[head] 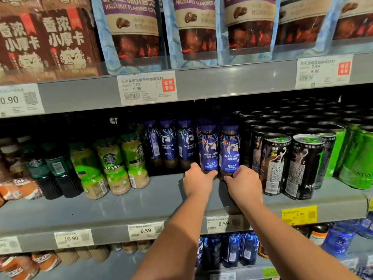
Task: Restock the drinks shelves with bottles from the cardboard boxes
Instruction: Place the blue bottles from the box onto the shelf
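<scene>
- Head camera: the left Luckin bottle (207,147) and the right Luckin bottle (230,152), both dark blue, stand upright side by side on the middle shelf (121,207). They are touching or very nearly so. They sit right of the shelf's middle and well back from its front edge.
- Each bottle is straight ahead of the hand on its own side, so neither arm has to cross. Both long axes run vertical.
- The left hand (198,179) is wrapped round the foot of the left bottle. Its thumb curls across the front, and its fingers are hidden round the far side.
- The right hand (243,182) grips the base of the right bottle the same way, below the label.
- More Luckin bottles (167,142) stand in a row just to the left and a little deeper.
- Black cans (276,164) crowd close on the right, leaving that bottle little room sideways.
- Bare deck lies between the hands and the front edge. To my eye the pair is being set in place. What comes next looks like a straight slide front-to-back along the deck, then letting go.
- No cardboard box shows.
</scene>
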A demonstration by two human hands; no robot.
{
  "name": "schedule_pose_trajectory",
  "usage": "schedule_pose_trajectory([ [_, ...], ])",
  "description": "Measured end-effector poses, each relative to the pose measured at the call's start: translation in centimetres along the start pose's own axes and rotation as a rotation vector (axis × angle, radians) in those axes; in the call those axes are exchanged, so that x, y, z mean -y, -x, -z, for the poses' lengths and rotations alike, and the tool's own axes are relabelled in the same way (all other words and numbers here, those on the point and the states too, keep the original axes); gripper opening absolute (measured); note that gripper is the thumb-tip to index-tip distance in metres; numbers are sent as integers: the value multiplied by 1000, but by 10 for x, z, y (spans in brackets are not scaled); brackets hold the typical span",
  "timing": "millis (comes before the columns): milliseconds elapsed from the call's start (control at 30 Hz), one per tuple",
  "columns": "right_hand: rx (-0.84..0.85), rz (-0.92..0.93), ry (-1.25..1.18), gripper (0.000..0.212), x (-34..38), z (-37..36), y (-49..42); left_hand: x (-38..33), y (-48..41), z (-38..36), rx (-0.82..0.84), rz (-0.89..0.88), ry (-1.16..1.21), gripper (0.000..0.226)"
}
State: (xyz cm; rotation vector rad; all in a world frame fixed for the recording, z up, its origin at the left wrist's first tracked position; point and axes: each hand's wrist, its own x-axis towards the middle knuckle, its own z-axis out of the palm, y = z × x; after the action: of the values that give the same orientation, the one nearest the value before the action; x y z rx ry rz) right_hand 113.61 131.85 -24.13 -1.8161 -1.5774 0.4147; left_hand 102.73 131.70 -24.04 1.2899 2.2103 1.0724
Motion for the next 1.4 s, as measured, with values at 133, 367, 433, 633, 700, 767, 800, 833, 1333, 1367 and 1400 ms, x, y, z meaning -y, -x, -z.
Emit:
schedule_pose_trajectory([
  [133, 3, 38, 25, 23, 0, -1, 1, 0, 0, 0, 9, 8, 0, 41],
  [367, 35, 54, 22, 26, 1, -1, 1, -1, 1, 1, 11, 33, 5, 38],
  [433, 48, 64, 24, 25, 1, -1, 1, -2, -1, 0, 15, 38, -6, 38],
  [633, 82, 32, 23, 24, -1, -4, -4, -6, -4, -2, -4, 76, -50, 43],
  [700, 105, 19, 27, 25, -2, -5, -6, -7, -4, -3, -9, 85, -57, 46],
  [767, 130, 10, 40, 27, -2, -6, -9, -7, -5, -3, -8, 89, -54, 47],
  [800, 141, 11, 48, 28, -3, -6, -9, -7, -5, -3, -2, 90, -51, 47],
  [833, 147, 15, 53, 29, -3, -6, -9, -7, -5, -2, 8, 90, -43, 47],
  [1333, 124, 341, 576, 30, 44, 38, 79, 27, 60, 103, 188, -350, -613, 29],
  [1367, 105, 371, 628, 30, 49, 40, 90, 32, 65, 111, 193, -376, -634, 32],
  [1400, 102, 383, 669, 30, 54, 43, 100, 37, 70, 119, 202, -401, -657, 34],
])
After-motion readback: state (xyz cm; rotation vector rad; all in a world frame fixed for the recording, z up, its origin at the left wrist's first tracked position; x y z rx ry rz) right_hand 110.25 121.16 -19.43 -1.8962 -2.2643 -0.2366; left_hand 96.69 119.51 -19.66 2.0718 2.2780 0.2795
